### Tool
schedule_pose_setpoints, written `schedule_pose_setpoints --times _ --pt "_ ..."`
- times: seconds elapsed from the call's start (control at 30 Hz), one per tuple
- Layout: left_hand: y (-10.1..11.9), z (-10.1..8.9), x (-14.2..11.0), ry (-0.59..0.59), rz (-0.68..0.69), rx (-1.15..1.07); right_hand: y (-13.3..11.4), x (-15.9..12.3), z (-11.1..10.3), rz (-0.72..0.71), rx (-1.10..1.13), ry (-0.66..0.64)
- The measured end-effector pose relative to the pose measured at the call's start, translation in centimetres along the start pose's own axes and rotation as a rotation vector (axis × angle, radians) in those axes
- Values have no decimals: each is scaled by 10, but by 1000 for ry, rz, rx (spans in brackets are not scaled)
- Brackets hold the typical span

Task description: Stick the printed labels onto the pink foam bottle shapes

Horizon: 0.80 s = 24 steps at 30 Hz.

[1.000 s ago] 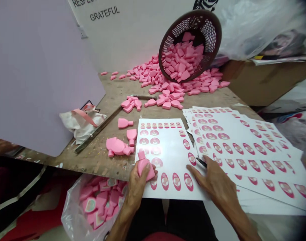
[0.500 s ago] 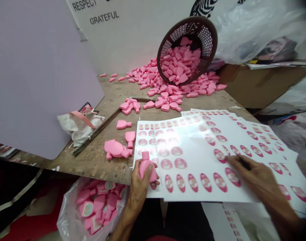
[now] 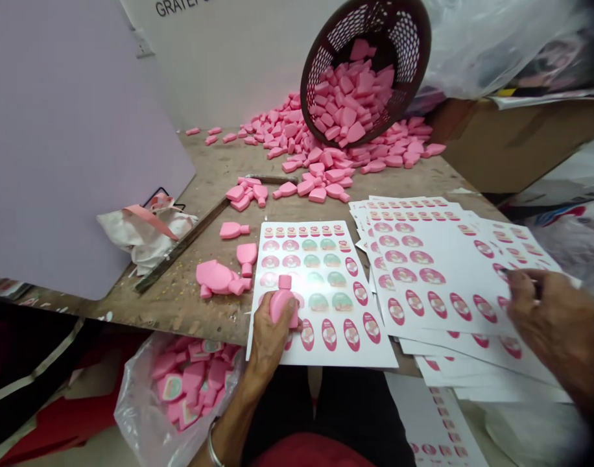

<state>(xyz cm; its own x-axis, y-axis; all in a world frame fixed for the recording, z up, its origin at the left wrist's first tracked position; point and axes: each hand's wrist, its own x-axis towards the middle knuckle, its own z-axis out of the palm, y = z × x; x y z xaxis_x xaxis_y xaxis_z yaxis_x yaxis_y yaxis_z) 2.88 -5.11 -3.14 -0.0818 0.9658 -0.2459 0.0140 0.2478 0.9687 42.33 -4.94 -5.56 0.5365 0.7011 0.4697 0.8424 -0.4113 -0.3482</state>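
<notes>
My left hand (image 3: 269, 331) is closed around a small pink plastic bottle (image 3: 283, 306), neck pointing away from me. Beneath that hand lies a sheet of stickers (image 3: 297, 347) with pink ovals, pink and green half-rounds and small labels. My right hand (image 3: 545, 318), partly blurred, is over the right part of a stack of sticker sheets (image 3: 452, 292). Its fingers are pinched together; a small dark tip shows at them, too unclear to name. Several loose pink bottles (image 3: 219, 277) lie left of the single sheet.
A brown basket (image 3: 421, 65) lies tipped on its side, pink bottles heaped in and around it. A wooden strip (image 3: 185, 250) and a white bag (image 3: 141, 237) are at left. Below the table edge hangs a plastic bag (image 3: 134, 402) of labelled bottles. A cardboard box (image 3: 511, 136) stands back right.
My right hand has moved right with a sticker sheet, which now rests on the right stack. The sheet under my left hand, with green stickers, is uncovered. The view has tilted down slightly.
</notes>
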Motion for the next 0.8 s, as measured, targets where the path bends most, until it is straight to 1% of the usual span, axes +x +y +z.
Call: schedule_pose_setpoints --times 0.03,0.1,0.13,0.17,0.2,0.23,0.3,0.37,0.47,0.67,0.8 --pt "1 4 -2 -13 2 6 -29 -18 -1 -61 123 -94" --pt "2 13 -4 -82 -15 -12 -91 -55 -4 -263 395 -318" --pt "1 16 -6 -117 -26 -35 -119 -72 -4 -360 466 -398" --pt "1 19 -6 -144 -40 -58 -142 -86 -3 -437 469 -432" --pt "0 21 -7 -159 -51 -81 -161 -98 0 -503 444 -454" --pt "-1 22 -7 -166 -58 -103 -173 -106 3 -550 417 -446" --pt "-3 22 -6 -173 -61 -137 -185 -115 10 -621 334 -398" --pt "-4 20 -5 -179 -57 -150 -185 -117 14 -661 247 -347" --pt "-5 17 -3 -185 -49 -136 -181 -115 16 -686 172 -326" --pt "-7 17 -1 -185 -24 -84 -183 -114 14 -669 248 -394" --pt "-9 16 1 -208 -15 -96 -187 -113 17 -593 273 -401"
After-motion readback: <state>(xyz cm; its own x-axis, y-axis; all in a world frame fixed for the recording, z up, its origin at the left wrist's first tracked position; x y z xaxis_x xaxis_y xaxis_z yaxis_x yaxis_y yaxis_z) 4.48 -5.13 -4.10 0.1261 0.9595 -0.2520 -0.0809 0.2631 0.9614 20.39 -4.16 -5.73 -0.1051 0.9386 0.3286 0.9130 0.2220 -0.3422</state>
